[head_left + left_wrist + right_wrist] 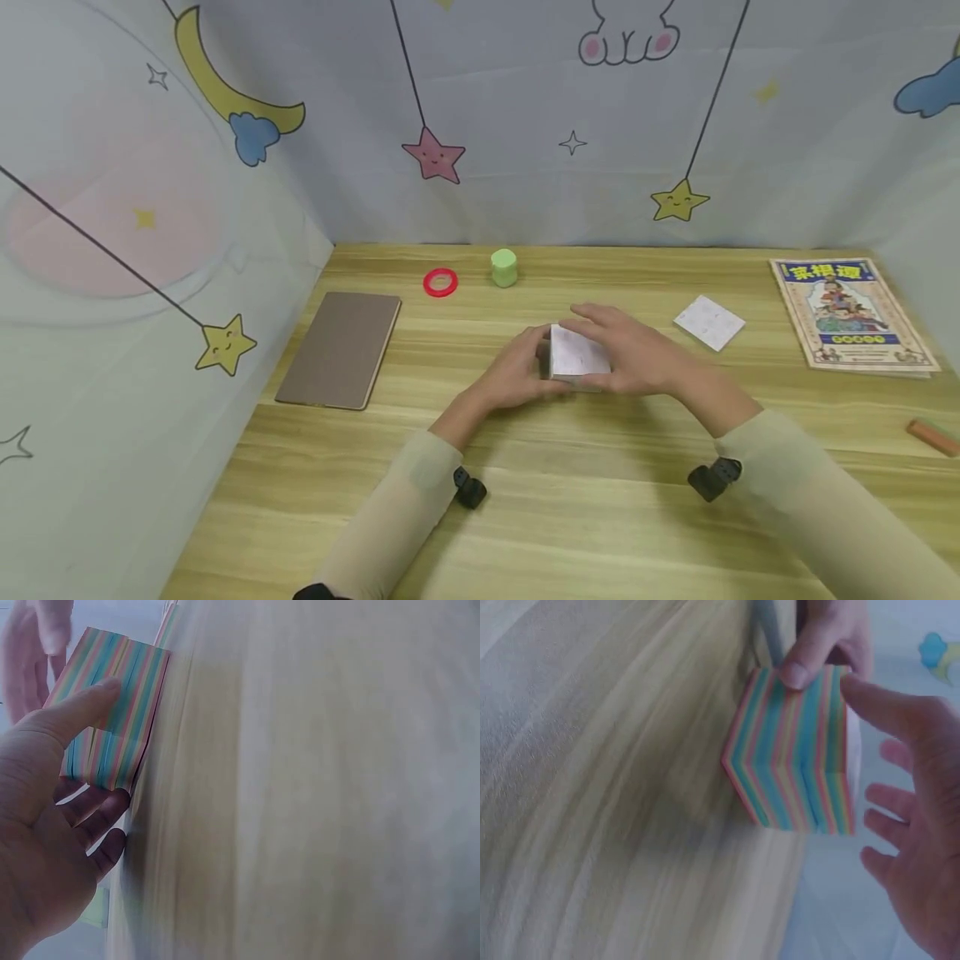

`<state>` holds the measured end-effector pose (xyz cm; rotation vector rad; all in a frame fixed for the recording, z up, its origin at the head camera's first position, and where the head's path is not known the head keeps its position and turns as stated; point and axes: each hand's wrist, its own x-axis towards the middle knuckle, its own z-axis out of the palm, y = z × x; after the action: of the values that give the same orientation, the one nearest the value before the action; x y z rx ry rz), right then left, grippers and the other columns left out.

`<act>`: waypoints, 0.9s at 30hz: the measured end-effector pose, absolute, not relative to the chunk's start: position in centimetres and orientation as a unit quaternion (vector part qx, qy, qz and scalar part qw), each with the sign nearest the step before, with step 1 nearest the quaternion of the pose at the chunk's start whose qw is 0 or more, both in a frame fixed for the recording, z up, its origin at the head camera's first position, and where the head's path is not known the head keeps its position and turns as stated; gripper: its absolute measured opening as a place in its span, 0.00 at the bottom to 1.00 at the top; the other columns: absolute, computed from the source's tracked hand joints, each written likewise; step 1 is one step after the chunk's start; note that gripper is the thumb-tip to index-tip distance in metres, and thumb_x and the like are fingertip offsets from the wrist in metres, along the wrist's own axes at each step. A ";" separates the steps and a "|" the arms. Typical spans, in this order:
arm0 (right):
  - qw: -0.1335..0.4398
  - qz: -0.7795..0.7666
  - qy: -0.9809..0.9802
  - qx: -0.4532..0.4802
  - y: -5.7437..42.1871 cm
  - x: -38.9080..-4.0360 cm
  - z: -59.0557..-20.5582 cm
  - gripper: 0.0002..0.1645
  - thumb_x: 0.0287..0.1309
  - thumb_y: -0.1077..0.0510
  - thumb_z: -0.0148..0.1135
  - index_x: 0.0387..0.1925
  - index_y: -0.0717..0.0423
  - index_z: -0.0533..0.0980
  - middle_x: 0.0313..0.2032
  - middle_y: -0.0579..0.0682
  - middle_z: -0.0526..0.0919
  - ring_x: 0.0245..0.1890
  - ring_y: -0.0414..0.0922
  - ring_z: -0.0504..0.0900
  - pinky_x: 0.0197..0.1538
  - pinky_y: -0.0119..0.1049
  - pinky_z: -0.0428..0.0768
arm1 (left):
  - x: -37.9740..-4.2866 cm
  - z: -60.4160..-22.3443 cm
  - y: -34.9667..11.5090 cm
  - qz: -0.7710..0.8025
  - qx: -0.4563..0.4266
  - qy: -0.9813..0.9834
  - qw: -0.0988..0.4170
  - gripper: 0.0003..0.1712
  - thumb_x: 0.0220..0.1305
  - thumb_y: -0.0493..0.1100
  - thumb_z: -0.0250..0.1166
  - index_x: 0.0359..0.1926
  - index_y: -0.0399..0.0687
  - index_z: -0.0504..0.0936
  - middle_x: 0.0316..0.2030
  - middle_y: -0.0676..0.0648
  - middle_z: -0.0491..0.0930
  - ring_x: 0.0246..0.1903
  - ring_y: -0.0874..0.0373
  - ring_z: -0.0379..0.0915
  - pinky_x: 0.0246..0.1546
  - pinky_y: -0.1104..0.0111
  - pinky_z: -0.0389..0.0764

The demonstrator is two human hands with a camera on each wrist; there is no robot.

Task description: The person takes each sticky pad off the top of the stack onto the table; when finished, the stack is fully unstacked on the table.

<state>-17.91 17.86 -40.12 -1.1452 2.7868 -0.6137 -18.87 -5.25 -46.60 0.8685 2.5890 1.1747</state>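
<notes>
A block of note paper [579,354] stands on the table between both hands. Its top is white with a faint pattern, and its sides show pastel stripes [787,742] of pink, yellow and blue. My left hand [517,371] grips it from the left, with the thumb [82,712] along the near striped side and fingers curled round its left end. From the right, my right hand [633,354] reaches over the top. Its thumb [885,705] lies at the upper near edge, while the other fingers [889,799] are loosely spread above the white top.
A white paper square [708,322] lies right of the block, with a picture booklet [851,317] farther right. Behind are a red ring [440,282] and a small green container [504,268]. A brown notebook [341,350] lies left; an orange-brown stick [932,437] sits at the right edge.
</notes>
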 end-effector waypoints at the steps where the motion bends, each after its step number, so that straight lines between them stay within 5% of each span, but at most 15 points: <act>1: 0.034 -0.196 0.904 -0.379 17.6 -17.9 -40.3 0.48 0.52 0.44 0.73 0.70 0.56 0.65 0.71 0.62 0.60 0.70 0.60 0.58 0.67 0.57 0.61 | -18.9 -46.6 -5.3 0.394 0.292 0.868 0.084 0.53 0.51 0.57 0.77 0.72 0.48 0.60 0.60 0.49 0.70 0.52 0.60 0.71 0.56 0.64 0.71; 19: 0.005 -0.178 0.898 -0.402 16.9 -18.2 -40.7 0.41 0.50 0.52 0.75 0.65 0.57 0.70 0.63 0.62 0.69 0.63 0.59 0.68 0.61 0.55 0.70 | -18.8 -46.6 -5.3 0.381 0.292 0.874 0.072 0.53 0.50 0.58 0.77 0.71 0.48 0.61 0.60 0.48 0.70 0.53 0.59 0.69 0.57 0.63 0.70; 27: -0.006 -0.216 0.928 -0.304 18.6 -20.2 -38.8 0.42 0.53 0.52 0.73 0.68 0.53 0.68 0.67 0.58 0.66 0.66 0.59 0.64 0.63 0.58 0.67 | -19.0 -46.6 -5.2 0.372 0.290 0.879 0.077 0.51 0.50 0.58 0.77 0.69 0.47 0.63 0.59 0.48 0.71 0.52 0.60 0.70 0.57 0.64 0.70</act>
<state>-20.16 18.59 -38.81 -0.9594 2.9261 -0.6815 -18.98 -5.24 -46.61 0.8681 2.6324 1.1146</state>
